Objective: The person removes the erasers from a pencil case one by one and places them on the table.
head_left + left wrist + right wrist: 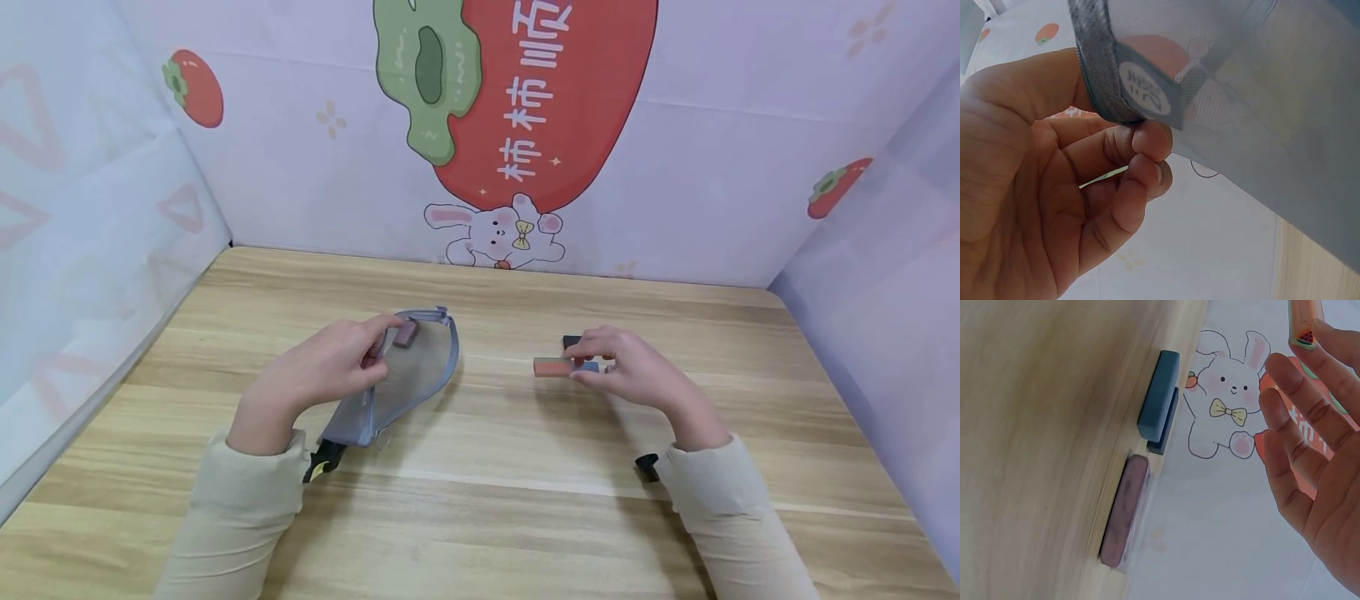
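A translucent grey mesh zip pouch (pixel 416 379) stands with its mouth open. My left hand (pixel 333 367) pinches its zipped edge between thumb and fingers; a cloth tag (pixel 1150 94) hangs there in the left wrist view. A mauve block (pixel 406 333) shows at the pouch's mouth. To the right, my right hand (pixel 622 367) pinches an orange block (pixel 551 367) with a watermelon picture at one end. Near these fingers a blue block (pixel 1160 397), a dark block (pixel 572 342) and another mauve block (pixel 1125 512) rest on the table; the hand mostly hides them in the head view.
The wood-grain table (pixel 480 517) meets a printed back wall (pixel 697 183) of persimmons and a rabbit, with pale walls on both sides. Black wrist gear (pixel 326 458) shows by the left sleeve, and a dark piece (pixel 647 467) by the right sleeve.
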The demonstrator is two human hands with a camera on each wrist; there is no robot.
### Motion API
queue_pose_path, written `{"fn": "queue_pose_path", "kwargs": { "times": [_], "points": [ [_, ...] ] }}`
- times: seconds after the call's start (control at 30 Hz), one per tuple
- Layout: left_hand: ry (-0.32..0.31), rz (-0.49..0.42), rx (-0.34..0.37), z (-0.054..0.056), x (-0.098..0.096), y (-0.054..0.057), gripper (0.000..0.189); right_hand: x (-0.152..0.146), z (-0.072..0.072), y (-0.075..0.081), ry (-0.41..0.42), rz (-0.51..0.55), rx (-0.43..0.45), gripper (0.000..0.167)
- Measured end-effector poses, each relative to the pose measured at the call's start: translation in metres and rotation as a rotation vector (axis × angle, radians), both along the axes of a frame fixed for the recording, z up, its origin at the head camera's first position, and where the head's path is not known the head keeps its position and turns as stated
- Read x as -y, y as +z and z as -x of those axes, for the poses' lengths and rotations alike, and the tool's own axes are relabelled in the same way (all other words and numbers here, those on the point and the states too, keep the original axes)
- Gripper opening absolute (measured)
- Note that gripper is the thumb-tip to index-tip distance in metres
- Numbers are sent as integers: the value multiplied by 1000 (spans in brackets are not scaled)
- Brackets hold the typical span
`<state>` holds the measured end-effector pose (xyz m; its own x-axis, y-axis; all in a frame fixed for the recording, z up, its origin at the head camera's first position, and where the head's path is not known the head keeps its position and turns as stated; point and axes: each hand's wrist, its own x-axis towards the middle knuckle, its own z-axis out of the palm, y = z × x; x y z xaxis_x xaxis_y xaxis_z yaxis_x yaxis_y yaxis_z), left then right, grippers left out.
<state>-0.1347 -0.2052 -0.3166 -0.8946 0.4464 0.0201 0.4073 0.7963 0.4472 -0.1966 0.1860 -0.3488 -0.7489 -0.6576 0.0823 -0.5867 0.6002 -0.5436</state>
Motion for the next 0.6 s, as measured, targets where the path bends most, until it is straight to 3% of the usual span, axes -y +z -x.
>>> {"fn": "queue_pose_path", "kwargs": {
  "times": [0.6],
  "points": [
    [13,8,33,1,0,2,52,-21,-1,-5,2,-36,-25,23]
  ]
}}
